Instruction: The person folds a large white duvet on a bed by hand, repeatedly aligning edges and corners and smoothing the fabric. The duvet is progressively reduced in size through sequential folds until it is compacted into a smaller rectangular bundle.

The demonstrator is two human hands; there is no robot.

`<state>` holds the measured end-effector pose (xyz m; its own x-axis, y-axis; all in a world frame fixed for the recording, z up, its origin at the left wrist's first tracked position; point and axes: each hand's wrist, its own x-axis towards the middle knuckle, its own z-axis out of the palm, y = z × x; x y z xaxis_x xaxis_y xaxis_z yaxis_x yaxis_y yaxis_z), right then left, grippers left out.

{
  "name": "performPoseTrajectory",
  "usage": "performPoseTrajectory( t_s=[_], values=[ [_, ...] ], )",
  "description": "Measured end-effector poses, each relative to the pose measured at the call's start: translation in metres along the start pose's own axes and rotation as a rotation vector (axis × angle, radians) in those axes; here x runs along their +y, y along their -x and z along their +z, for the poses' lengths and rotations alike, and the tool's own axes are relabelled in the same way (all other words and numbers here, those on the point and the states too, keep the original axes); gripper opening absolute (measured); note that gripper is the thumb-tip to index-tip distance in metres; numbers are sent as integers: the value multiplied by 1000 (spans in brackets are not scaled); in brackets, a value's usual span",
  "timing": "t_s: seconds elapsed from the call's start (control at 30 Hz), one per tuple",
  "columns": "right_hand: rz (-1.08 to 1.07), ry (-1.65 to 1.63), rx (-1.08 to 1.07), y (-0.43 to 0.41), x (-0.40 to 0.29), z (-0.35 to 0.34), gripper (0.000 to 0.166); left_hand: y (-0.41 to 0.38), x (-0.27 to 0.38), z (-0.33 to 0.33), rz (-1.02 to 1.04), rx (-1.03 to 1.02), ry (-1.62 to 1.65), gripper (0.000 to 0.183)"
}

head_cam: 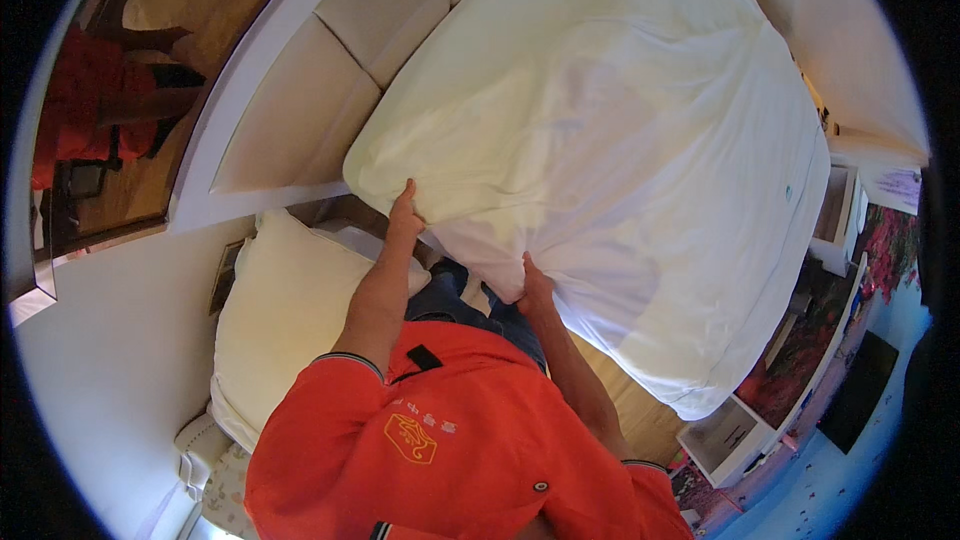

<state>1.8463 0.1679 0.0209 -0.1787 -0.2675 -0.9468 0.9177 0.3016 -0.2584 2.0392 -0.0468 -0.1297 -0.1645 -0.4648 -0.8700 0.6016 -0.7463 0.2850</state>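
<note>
A large mattress under a white sheet (660, 135) fills the space before me, its near edge by my legs. At its near left corner, my left hand (407, 211) grips the edge with the thumb on top; the other fingers are hidden underneath. Farther right, my right hand (534, 285) holds the sheet's edge. Creases fan out across the fabric from the right hand. Below the held edge, part of the cloth hangs down in front of my jeans (442, 300).
A padded beige headboard (300, 97) borders the bed at left. A second cream-covered cushion or mattress (300, 322) stands beside my left arm against the wall. Open white drawers (724, 439) jut out at right above the wooden floor (622, 382). A mirror (150, 90) reflects a red-shirted person.
</note>
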Motion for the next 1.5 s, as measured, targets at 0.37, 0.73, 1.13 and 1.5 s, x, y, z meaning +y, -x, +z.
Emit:
performPoseTrajectory(
  t_s=[0.37, 0.73, 1.13, 1.5],
  values=[
    [26, -141, -170, -61, 71, 20, 43, 24, 134, -56, 409, 382, -358, 57],
    [157, 27, -276, -39, 55, 3, 47, 29, 123, -42, 321, -199, 114, 55],
    [68, -84, -349, -50, 56, 7, 47, 11, 128, -53, 325, 332, -520, 63],
    [48, -88, -341, -45, 56, -5, 46, 35, 130, 8, -192, -109, -237, 49]
  ],
)
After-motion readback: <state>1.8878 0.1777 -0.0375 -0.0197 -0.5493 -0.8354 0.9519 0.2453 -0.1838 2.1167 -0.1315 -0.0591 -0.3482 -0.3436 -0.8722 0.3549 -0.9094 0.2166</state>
